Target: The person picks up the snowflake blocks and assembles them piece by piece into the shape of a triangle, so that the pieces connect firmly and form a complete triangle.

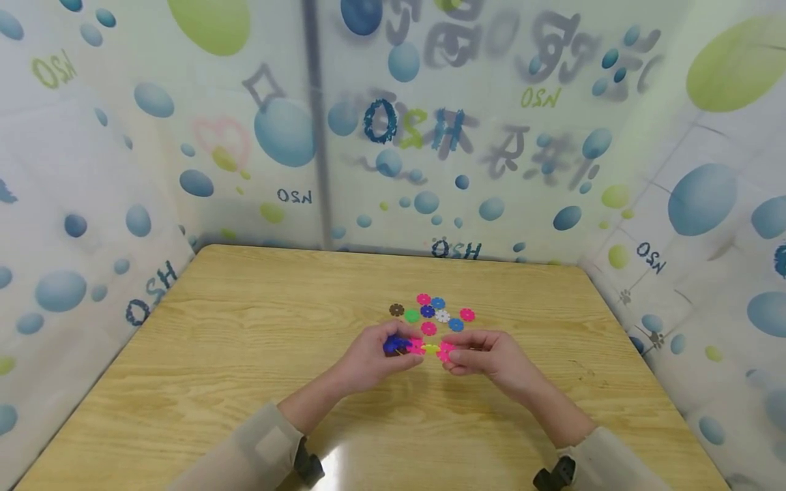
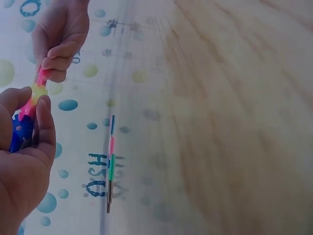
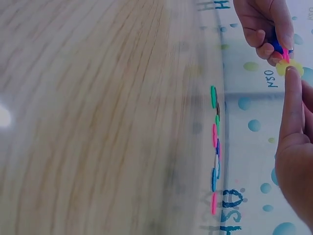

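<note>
Both hands hold a small chain of interlocked plastic snowflake discs above the table. At its left end are dark blue discs (image 1: 395, 346) and a pink disc (image 1: 416, 346), held between thumb and fingers of my left hand (image 1: 373, 356). A yellow disc (image 1: 431, 349) sits in the middle, bare between the hands in the head view. The pink disc (image 1: 445, 352) at the right end is pinched by my right hand (image 1: 494, 359). In the left wrist view, the blue disc (image 2: 22, 132) shows inside the left hand's curl. The right fingers partly hide their disc.
Just beyond the hands lie several loose snowflake discs, among them a brown disc (image 1: 396, 310), a green disc (image 1: 412, 316), a white disc (image 1: 443, 316) and a pink disc (image 1: 467, 315). The wooden table (image 1: 245, 307) meets printed curtains (image 1: 393, 204) at its back and sides.
</note>
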Available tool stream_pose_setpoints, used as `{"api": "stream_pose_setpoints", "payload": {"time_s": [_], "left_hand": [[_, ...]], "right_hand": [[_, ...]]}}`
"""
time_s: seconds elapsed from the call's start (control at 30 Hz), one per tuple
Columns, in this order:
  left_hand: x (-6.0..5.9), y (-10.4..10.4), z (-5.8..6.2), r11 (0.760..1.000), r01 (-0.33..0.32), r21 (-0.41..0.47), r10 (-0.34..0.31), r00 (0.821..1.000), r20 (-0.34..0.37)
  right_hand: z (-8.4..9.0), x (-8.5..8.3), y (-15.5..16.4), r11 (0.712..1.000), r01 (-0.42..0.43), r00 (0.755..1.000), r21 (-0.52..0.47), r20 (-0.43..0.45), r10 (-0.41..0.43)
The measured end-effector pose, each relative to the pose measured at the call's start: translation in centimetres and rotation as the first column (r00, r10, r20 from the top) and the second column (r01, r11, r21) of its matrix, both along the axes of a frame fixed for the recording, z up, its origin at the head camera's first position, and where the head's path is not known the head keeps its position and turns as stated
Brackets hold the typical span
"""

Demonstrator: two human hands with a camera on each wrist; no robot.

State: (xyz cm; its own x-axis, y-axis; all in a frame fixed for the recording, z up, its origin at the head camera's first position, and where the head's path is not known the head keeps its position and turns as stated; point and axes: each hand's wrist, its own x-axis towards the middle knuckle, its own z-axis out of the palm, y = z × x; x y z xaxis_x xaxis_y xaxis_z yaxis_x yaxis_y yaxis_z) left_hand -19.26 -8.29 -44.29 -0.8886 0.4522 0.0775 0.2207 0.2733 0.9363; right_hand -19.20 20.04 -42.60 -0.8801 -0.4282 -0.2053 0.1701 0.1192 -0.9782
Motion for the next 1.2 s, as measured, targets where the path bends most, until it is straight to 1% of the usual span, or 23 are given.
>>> {"api": "stream_pose_setpoints", "payload": {"time_s": [0.13,0.27,0.57,0.83,1.0,1.2], "left_hand": [[0.0,0.0,0.0,1.000,-0.001,-0.008,0.001,1.000,-0.002],[0.0,0.0,0.1,1.000,0.000,-0.002,0.000,1.000,0.012],[0.0,-0.1,0.3,1.000,0.005,0.025,-0.006,0.999,0.043],[0.0,-0.1,0.3,1.000,0.003,0.022,-0.005,0.998,0.056],[0.0,-0.2,0.3,0.999,0.013,0.030,-0.014,0.999,0.053],[0.0,-0.1,0.0,0.999,0.011,0.039,-0.013,0.999,0.052]], "right_hand": [[0.1,0.2,-0.3,1.000,0.027,1.000,-0.005,0.001,-0.027],[0.3,0.4,-0.5,0.999,0.044,0.999,-0.013,0.002,-0.044],[0.5,0.6,-0.8,0.998,0.058,0.998,-0.009,-0.005,-0.058],[0.5,0.6,-0.9,0.997,0.074,0.997,-0.025,0.010,-0.074],[0.4,0.7,-1.1,0.995,0.086,0.996,-0.050,0.037,-0.084],[0.5,1.0,-1.5,0.988,0.104,0.993,-0.117,0.073,-0.096]]}}
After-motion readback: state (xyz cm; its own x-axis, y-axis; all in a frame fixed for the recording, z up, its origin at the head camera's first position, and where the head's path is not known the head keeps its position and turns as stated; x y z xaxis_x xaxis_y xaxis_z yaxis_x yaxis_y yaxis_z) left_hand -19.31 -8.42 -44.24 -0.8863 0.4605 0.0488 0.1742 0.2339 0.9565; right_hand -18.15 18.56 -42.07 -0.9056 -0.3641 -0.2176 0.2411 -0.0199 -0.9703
